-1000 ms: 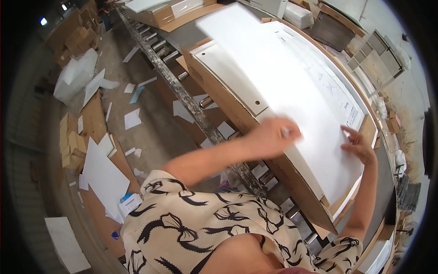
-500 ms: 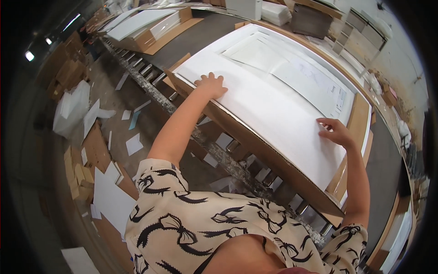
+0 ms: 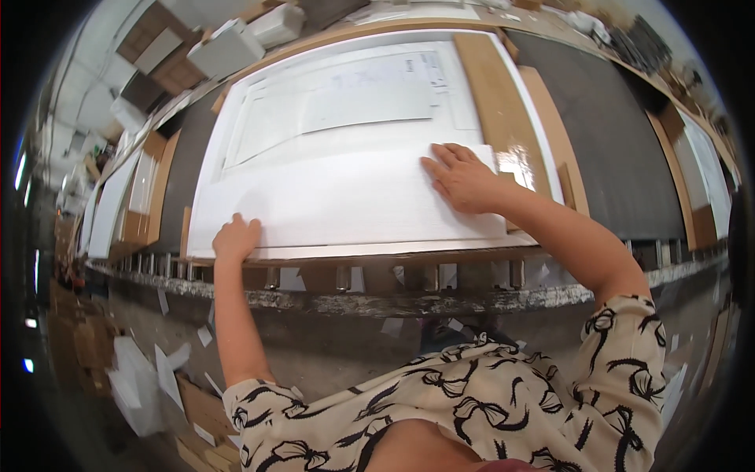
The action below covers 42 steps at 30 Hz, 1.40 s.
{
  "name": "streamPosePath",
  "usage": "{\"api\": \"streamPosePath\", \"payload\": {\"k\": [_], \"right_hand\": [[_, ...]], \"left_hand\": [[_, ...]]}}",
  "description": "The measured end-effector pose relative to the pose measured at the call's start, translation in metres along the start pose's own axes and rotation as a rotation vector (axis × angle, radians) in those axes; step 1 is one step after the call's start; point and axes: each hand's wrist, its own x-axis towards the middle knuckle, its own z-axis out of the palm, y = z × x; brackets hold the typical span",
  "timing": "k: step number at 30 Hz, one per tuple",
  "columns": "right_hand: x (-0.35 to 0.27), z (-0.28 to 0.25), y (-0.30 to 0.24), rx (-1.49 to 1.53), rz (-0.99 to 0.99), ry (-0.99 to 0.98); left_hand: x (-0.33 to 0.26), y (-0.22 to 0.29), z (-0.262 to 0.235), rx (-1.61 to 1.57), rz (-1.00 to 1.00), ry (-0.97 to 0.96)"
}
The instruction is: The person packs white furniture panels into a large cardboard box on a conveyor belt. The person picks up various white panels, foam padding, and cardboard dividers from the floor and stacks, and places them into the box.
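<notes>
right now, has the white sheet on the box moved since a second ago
Yes: judged against the cardboard box, the white sheet has shifted toward the near long side.

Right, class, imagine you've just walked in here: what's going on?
A person has both hands on a white sheet in an open cardboard box: the left hand near its left end, the right hand near its right. The sheet covers the box's near part; beyond it lies a printed sheet. A brown cardboard piece runs along the right end, and metal rollers show on the near side.
</notes>
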Motion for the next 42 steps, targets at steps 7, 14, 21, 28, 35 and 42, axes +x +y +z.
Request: {"api": "streamPosePath", "payload": {"k": [7, 14, 21, 28, 35, 42], "right_hand": [[-0.087, -0.026, 0.021, 0.418, -0.118, 0.503], [-0.348, 0.053, 0.093, 0.616, 0.306, 1.093], [-0.659, 0.255, 0.096, 0.603, 1.296, 0.88], [-0.803, 0.322, 0.043, 0.655, 1.682, 0.572], [-0.863, 0.447, 0.022, 0.856, 2.102, 0.527], [-0.961, 0.444, 0.123, 1.024, 2.039, 0.072]], "left_hand": [[-0.027, -0.034, 0.042, -0.463, 0.05, 0.613], [-0.234, 0.17, 0.073, -0.945, 0.306, 0.909], [-0.435, 0.457, 0.148, -1.02, 1.111, -0.006], [-0.542, 0.65, 0.145, -0.696, 1.802, -0.295], [-0.583, 0.909, 0.053, -1.201, 1.661, -0.078], [-0.565, 1.206, -0.054, -0.768, 1.62, -0.123]]}}
